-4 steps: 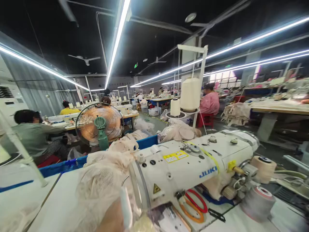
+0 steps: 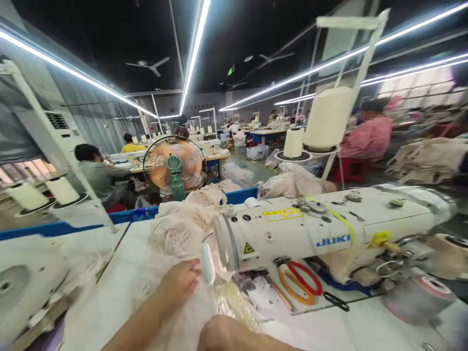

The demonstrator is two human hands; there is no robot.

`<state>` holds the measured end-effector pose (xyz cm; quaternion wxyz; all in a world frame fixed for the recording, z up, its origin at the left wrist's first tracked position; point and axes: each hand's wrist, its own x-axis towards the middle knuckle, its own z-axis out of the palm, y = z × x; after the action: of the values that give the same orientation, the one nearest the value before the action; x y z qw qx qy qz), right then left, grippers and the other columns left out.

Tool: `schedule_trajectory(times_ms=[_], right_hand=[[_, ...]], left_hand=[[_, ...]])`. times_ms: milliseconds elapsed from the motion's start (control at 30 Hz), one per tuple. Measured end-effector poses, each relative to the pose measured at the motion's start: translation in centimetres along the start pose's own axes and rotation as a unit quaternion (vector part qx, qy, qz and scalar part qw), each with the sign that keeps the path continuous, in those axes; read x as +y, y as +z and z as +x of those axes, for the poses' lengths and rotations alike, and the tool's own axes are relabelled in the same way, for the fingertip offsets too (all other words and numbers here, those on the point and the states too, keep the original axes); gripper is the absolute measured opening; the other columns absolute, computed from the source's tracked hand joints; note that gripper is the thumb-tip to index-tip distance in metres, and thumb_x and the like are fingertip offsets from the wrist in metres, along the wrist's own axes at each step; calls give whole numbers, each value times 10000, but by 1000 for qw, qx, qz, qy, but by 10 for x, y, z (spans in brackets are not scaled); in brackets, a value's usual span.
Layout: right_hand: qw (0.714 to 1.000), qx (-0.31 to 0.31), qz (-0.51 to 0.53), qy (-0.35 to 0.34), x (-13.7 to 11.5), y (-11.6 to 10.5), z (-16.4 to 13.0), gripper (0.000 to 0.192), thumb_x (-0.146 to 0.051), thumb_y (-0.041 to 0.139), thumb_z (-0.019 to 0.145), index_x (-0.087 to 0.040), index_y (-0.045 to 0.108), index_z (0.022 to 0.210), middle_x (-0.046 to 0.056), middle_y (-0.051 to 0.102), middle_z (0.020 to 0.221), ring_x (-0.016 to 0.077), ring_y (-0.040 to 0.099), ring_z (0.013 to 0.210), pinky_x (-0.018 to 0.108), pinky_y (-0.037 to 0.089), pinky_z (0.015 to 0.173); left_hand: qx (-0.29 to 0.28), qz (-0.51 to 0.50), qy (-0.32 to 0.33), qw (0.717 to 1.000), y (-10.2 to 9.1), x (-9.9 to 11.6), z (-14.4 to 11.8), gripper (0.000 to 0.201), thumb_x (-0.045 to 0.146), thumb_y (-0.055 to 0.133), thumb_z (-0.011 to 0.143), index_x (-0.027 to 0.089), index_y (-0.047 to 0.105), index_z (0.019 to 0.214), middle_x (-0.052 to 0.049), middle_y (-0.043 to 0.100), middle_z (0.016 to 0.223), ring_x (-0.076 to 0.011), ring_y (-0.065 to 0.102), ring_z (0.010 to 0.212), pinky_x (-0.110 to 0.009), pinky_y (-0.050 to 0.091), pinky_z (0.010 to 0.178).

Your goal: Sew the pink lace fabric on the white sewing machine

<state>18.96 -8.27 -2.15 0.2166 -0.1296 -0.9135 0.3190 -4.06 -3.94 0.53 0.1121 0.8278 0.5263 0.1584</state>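
Just left of the white JUKI sewing machine's needle end, my left hand (image 2: pixel 179 283) rests on pale beige mesh fabric (image 2: pixel 173 234). Its bent fingers look closed on the cloth, though blur softens the fingertips. At the bottom edge, my right hand (image 2: pixel 232 334) shows only its back and wrist, with the fingers hidden. The sewing machine (image 2: pixel 288 236) lies across the table beyond both hands. Under its arm are scissors with one orange and one red handle loop (image 2: pixel 305 280), beside black thread snips (image 2: pixel 336 301). A yellowish clear plastic piece (image 2: pixel 234 302) sits near my right hand.
A grey thread cone (image 2: pixel 420 297) stands at the right. Behind the machine, cream thread cones (image 2: pixel 327 119) sit on a stand. A fan (image 2: pixel 175 165) faces the tables. Another machine (image 2: pixel 25 282) is at the left. Co-workers sit farther off, one in pink (image 2: pixel 369 134).
The view has swung left and tilted down, so the machine appears farther right. My left hand, low and blurred before, now shows clearly on the fabric, and my right hand has come into view.
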Motion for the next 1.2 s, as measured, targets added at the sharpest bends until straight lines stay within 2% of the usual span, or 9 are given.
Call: schedule_trajectory(times_ms=[100,233,367,533,700,833,933,1033,1200], right_hand=[[999,10,-39,36,-9,9,1,125,-197,538,911,-130,639,882,51,647,841,180,622,805,330,506,746],[991,59,-105,63,-23,23,-2,198,-294,586,842,-154,644,968,97,650,965,230,612,874,320,476,765],[972,44,-210,100,-35,67,-2,75,-230,617,760,-174,631,808,111,655,845,287,608,788,338,440,628],[958,28,-228,174,-39,93,-21,57,-118,603,679,-167,596,707,121,651,742,292,607,714,340,398,578],[971,-4,-139,194,-66,43,-75,94,-89,578,657,-182,571,647,39,615,661,193,566,611,263,333,489],[980,-24,6,197,-97,-17,-104,287,-115,463,759,-230,605,981,-57,616,755,92,536,590,160,357,479],[944,3,145,295,-99,-43,-102,333,-139,453,810,-199,590,1107,-40,572,775,94,510,648,163,385,547],[941,9,103,322,-80,-46,-87,314,-192,674,717,-197,644,1029,-26,587,826,124,533,722,187,398,596],[928,59,-70,361,-47,-31,-59,123,-109,561,811,-165,670,808,50,633,832,205,580,801,281,407,697]], left_hand=[[17,49,-139,989,-35,-23,-47,356,299,432,889,213,609,1185,-81,542,1335,-261,472,1241,-404,341,1080],[-31,96,-223,970,-64,-28,-101,516,310,480,833,130,506,1316,-130,548,1332,-265,503,1226,-373,375,1053],[-86,134,-238,958,-50,-5,-127,754,275,595,725,91,363,1419,-150,476,1397,-264,449,1278,-325,341,1069],[-87,243,-223,940,-36,21,-133,366,173,501,767,185,630,1109,-131,561,1237,-297,522,1159,-382,422,948],[-16,-46,-276,960,-61,37,-135,202,326,567,736,209,653,877,-68,656,1081,-303,556,1109,-352,476,897],[27,-387,-348,854,-82,52,-129,530,537,668,614,198,667,1022,-73,701,993,-323,620,1013,-393,508,839],[-18,-472,-335,815,-81,58,-121,491,523,697,601,189,691,961,-68,719,914,-333,643,949,-417,505,828],[-74,-417,-345,838,-72,48,-114,427,540,609,708,190,674,943,-52,720,875,-298,645,937,-387,506,821],[-121,16,-336,934,-83,15,-97,301,384,393,821,180,614,821,-58,679,788,-262,654,855,-327,504,733]])
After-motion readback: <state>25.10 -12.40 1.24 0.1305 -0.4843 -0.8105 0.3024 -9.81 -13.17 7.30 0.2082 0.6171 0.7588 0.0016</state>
